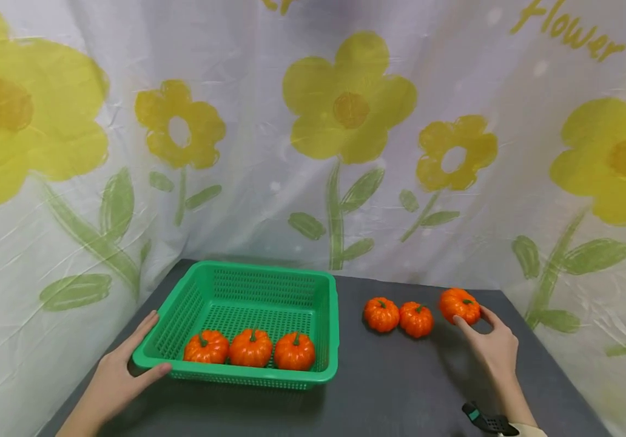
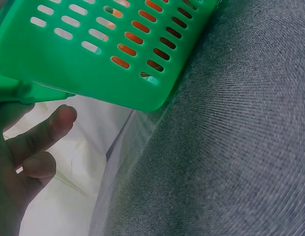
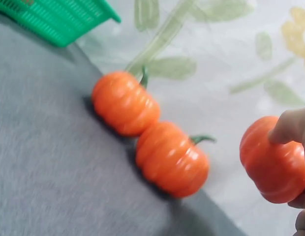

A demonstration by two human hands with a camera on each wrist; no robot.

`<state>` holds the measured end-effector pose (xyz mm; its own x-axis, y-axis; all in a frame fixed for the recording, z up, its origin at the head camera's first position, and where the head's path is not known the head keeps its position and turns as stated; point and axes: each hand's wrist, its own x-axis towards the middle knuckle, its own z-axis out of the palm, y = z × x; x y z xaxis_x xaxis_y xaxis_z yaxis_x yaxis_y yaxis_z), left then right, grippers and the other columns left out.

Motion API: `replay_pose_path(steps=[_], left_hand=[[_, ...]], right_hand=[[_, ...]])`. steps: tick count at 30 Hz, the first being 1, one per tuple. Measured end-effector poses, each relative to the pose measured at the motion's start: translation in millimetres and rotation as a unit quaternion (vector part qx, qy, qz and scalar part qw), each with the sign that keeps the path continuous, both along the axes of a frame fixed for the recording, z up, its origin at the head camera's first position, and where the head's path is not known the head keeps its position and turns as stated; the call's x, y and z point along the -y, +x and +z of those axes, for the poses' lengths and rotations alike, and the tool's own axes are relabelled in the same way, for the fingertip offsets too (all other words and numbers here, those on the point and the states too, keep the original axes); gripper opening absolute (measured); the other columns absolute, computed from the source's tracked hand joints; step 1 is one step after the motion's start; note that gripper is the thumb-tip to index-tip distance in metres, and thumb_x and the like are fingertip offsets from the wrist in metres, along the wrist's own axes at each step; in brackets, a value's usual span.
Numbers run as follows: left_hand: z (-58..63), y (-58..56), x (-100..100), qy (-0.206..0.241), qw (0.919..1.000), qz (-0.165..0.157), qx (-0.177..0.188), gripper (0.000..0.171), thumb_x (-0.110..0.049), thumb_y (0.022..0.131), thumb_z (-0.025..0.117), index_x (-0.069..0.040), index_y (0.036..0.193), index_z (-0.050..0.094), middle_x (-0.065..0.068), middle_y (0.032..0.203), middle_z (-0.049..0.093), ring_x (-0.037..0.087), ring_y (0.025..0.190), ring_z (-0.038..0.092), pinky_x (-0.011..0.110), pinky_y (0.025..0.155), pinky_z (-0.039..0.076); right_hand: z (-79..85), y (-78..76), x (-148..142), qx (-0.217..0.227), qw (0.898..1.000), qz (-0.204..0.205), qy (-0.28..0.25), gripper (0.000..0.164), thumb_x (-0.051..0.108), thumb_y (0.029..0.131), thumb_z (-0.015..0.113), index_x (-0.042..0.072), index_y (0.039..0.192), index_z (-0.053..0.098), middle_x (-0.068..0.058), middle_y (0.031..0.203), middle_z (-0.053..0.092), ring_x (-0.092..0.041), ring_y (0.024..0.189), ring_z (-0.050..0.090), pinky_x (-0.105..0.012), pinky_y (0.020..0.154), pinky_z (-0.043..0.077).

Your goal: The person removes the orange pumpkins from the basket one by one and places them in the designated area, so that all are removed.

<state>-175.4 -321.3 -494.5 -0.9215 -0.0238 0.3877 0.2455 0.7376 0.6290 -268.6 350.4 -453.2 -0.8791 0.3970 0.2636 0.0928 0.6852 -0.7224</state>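
Note:
A green plastic basket stands on the dark table with three small orange pumpkins lined up along its front side. At the basket's front left corner is my left hand, thumb at the front rim and fairly straight fingers along the left side. In the left wrist view, several fingertips show just beyond the basket's perforated wall. Raised over the table's right side, an orange pumpkin with a green stem is pinched between the thumb and fingers of my right hand.
Two more pumpkins sit side by side on the table, between the basket and my right hand. A white curtain with painted yellow flowers hangs behind the table and on both sides. A black band is around my right wrist.

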Motion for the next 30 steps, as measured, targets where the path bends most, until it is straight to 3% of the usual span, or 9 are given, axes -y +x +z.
replay_pose_path(steps=[6, 15, 30], left_hand=[[2.2, -6.0, -2, 0.003, 0.9999, -0.012, -0.002, 0.095, -0.034, 0.092, 0.084, -0.036, 0.169, 0.029, -0.014, 0.175, 0.023, -0.023, 0.137, 0.017, 0.075, 0.099, 0.042], [-3.3, -1.3, 2, 0.004, 0.9998, 0.0, 0.017, 0.096, -0.035, 0.092, 0.084, -0.038, 0.169, 0.027, -0.026, 0.172, 0.018, -0.022, 0.138, 0.016, 0.074, 0.099, 0.042], [-6.1, -3.0, 4, -0.002, 0.9997, 0.008, 0.024, 0.096, -0.037, 0.093, 0.083, -0.037, 0.17, 0.025, -0.016, 0.174, 0.019, -0.028, 0.133, 0.013, 0.072, 0.099, 0.043]], right_hand=[[-21.0, -2.3, -11, 0.018, 1.0, -0.01, 0.009, 0.088, 0.054, 0.095, 0.073, -0.006, 0.155, 0.049, -0.033, 0.152, 0.052, -0.054, 0.138, 0.046, -0.069, 0.115, 0.04], [-49.0, -7.7, -8, 0.038, 0.999, -0.008, 0.029, 0.084, 0.049, 0.095, 0.074, -0.008, 0.152, 0.05, -0.036, 0.149, 0.053, -0.056, 0.135, 0.048, -0.07, 0.114, 0.04], [-64.5, -11.9, -5, -0.005, 0.999, -0.008, 0.031, 0.084, 0.048, 0.094, 0.078, -0.006, 0.152, 0.05, -0.033, 0.148, 0.056, -0.055, 0.134, 0.05, -0.068, 0.114, 0.04]])
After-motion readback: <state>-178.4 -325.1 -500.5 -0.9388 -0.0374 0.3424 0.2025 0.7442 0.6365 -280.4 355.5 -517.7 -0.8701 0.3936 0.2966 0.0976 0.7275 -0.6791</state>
